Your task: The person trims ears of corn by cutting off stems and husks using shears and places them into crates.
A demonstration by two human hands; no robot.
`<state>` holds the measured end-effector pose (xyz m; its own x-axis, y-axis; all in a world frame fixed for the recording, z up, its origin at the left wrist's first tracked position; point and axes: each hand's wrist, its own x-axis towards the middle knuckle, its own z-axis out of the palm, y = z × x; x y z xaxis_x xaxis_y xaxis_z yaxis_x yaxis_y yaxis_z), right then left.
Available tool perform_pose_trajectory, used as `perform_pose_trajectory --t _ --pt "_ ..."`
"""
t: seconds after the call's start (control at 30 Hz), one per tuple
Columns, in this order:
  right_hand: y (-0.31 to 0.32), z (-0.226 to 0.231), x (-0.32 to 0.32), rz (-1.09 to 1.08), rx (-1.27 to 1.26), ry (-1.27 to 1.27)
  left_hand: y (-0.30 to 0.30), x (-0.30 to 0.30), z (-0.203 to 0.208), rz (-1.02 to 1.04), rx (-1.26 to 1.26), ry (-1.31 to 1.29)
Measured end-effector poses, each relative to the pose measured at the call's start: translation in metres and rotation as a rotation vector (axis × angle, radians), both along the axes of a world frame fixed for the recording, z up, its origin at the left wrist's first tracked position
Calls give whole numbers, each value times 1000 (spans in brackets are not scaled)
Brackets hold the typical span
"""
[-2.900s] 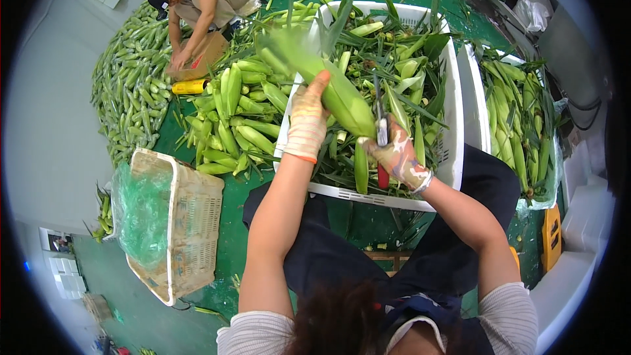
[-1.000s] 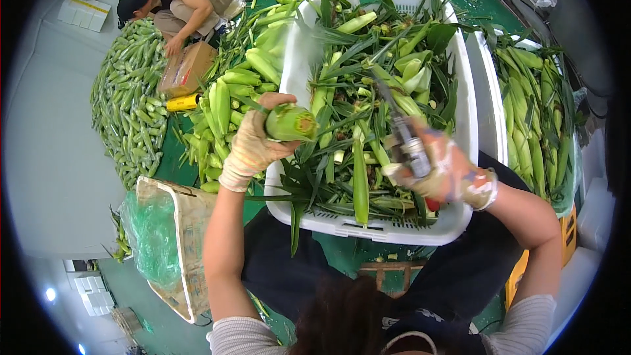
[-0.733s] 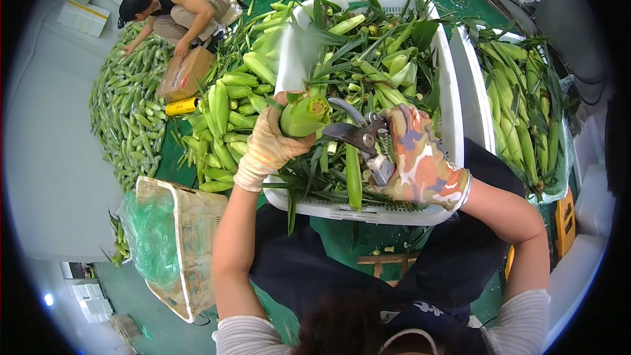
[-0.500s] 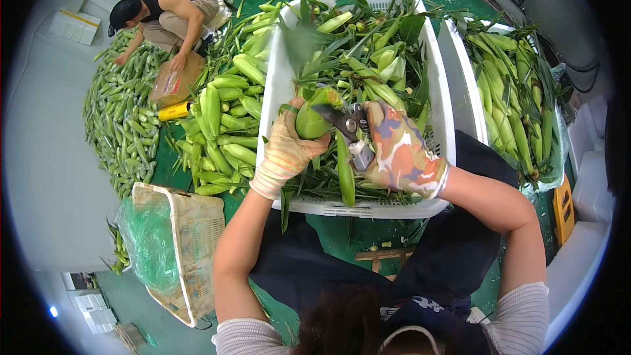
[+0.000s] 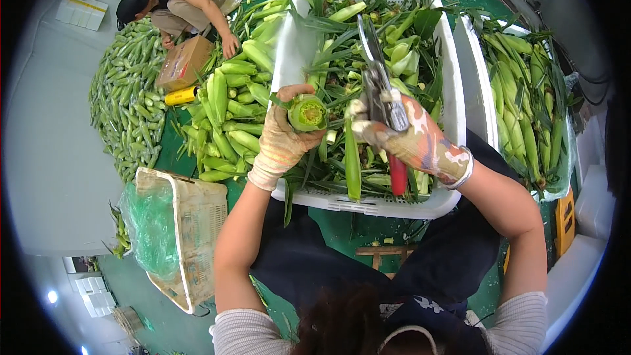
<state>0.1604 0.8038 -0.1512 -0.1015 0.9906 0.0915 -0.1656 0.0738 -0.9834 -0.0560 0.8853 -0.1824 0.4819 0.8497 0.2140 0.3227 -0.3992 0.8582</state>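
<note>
While your left hand [image 5: 284,143] holds an ear of corn [image 5: 307,113] over the near left part of the white crate [image 5: 368,208], its gloved fingers are clamped around the green husk, cut stem end turned up toward you. Just right of it, your right hand [image 5: 424,144], in a camouflage-patterned glove: fingers wrapped around pruning shears [image 5: 388,105], slightly blurred, blades pointing away from you and apart from the ear; red handle sticks out on your side of the grip.

Beneath both sets of fingers, the crate is heaped with green leaves [image 5: 335,46] and trimmings. Between your hands, a slim green ear [image 5: 353,164] points toward you.

Left of your left fingers: a heap of green ears [image 5: 227,115]. Farther left, a yellow roll [image 5: 181,96] beside a cardboard box [image 5: 184,62], and a co-worker [image 5: 187,6] crouching behind the box. Outermost, a broad pile of ears [image 5: 128,98].

Left and nearer you than those fingers: a beige crate [image 5: 205,250] with green plastic [image 5: 154,230]. Well right of your right fingers: a second crate [image 5: 482,79], full of leafy ears [image 5: 526,115].
</note>
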Motion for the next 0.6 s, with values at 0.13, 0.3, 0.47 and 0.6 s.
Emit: perform_pose_trajectory --t 0.13,0.3,0.47,0.6 --pt "13 19 -11 -103 117 -449 -6 7 1 -13 4 -26" --pt "17 22 -9 -84 416 -682 -17 7 -3 -18 -245 -170" --pt "7 31 -11 -22 104 -342 -29 16 14 -201 32 119" --pt "1 6 -10 -21 -104 380 -30 30 15 -301 245 193"
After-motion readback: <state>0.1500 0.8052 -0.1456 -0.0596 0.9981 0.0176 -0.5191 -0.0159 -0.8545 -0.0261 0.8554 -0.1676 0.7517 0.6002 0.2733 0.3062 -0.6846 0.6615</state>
